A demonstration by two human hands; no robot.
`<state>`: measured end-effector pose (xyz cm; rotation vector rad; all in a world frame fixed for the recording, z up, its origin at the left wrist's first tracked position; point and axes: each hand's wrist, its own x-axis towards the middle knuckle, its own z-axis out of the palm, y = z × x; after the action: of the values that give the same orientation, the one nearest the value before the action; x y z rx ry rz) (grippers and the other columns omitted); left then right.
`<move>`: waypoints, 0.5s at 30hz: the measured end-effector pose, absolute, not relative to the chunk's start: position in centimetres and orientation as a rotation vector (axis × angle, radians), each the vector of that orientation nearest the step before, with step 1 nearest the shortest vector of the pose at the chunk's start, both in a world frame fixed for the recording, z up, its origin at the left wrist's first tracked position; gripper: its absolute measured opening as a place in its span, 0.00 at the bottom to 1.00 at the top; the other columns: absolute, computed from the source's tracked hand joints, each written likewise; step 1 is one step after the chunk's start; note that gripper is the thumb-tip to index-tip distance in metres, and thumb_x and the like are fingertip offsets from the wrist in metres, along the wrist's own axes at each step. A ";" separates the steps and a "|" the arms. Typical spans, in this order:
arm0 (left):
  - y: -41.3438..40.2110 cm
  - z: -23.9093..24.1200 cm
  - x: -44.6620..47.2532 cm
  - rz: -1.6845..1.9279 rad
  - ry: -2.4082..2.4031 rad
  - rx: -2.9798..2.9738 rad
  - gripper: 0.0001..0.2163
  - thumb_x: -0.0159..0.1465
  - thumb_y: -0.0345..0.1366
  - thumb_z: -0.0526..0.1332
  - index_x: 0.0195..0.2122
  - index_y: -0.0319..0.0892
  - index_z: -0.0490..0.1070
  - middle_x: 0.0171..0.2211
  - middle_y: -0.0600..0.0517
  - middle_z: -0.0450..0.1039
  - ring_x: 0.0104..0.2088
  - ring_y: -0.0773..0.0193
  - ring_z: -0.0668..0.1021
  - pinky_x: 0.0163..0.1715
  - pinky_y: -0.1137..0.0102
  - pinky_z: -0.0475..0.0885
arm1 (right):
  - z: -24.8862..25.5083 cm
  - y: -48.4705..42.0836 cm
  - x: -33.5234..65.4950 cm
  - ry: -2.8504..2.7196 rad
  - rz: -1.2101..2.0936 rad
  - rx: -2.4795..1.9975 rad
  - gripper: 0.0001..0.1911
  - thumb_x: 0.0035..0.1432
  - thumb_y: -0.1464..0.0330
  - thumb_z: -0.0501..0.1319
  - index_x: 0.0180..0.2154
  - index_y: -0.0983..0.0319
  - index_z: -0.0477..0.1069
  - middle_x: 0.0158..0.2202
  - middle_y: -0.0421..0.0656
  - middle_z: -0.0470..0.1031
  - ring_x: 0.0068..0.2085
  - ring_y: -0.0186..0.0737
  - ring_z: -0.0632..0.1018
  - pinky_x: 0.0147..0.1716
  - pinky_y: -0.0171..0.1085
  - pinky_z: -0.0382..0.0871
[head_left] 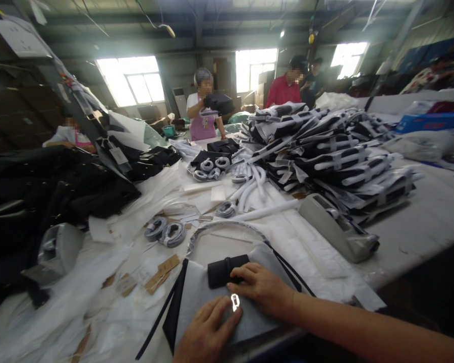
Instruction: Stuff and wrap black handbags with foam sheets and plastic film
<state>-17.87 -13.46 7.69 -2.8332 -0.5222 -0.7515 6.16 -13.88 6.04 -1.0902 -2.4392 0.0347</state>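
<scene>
A black handbag [171,322] lies in front of me, its front mostly covered by a pale grey sheet [196,297]. Its arched handle [227,223] is wrapped in clear plastic. Across the top centre sits a black flap [217,274] with a narrow band round it. My right hand [267,292] has its thumb and index finger at the lower edge of this flap. Just below, a shiny metal clasp [235,302] shows against the sheet. My left hand [208,327] rests on the sheet with fingers extended, its thumb touching the clasp's lower end.
Coiled wrapped handles [173,234], cardboard scraps [162,275] and plastic sheets cover the table. Tape dispensers stand at right [333,227] and left [58,252]. Wrapped bags [336,151] pile at right, black bags [53,186] at left. Several people work beyond, one in a pink apron [204,126].
</scene>
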 end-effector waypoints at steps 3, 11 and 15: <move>-13.7 7.5 -17.9 -0.718 -0.555 -2.891 0.19 0.71 0.32 0.45 0.53 0.46 0.73 0.48 0.46 0.79 0.48 0.61 0.81 0.47 0.68 0.78 | 6.1 -13.9 6.4 -2.410 0.093 -1.102 0.17 0.67 0.70 0.58 0.56 0.56 0.72 0.53 0.46 0.74 0.48 0.44 0.74 0.49 0.43 0.69; -13.7 7.2 -17.9 -0.668 -0.516 -2.911 0.20 0.63 0.26 0.52 0.55 0.42 0.71 0.48 0.44 0.78 0.46 0.61 0.82 0.45 0.69 0.79 | 8.7 -12.7 5.7 -2.630 0.132 -0.953 0.07 0.68 0.69 0.59 0.43 0.59 0.77 0.43 0.42 0.78 0.41 0.39 0.75 0.40 0.37 0.67; -13.1 5.7 -17.8 -0.681 -0.464 -2.844 0.21 0.63 0.25 0.52 0.57 0.43 0.70 0.48 0.45 0.79 0.43 0.60 0.83 0.44 0.69 0.79 | 9.7 -11.5 5.2 -2.810 0.131 -0.813 0.03 0.64 0.71 0.63 0.36 0.63 0.76 0.36 0.42 0.78 0.35 0.38 0.73 0.33 0.35 0.65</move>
<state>-17.82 -13.10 5.66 -2.8440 -0.4644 -0.6812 5.18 -11.50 9.67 -0.8130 -2.8097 0.1311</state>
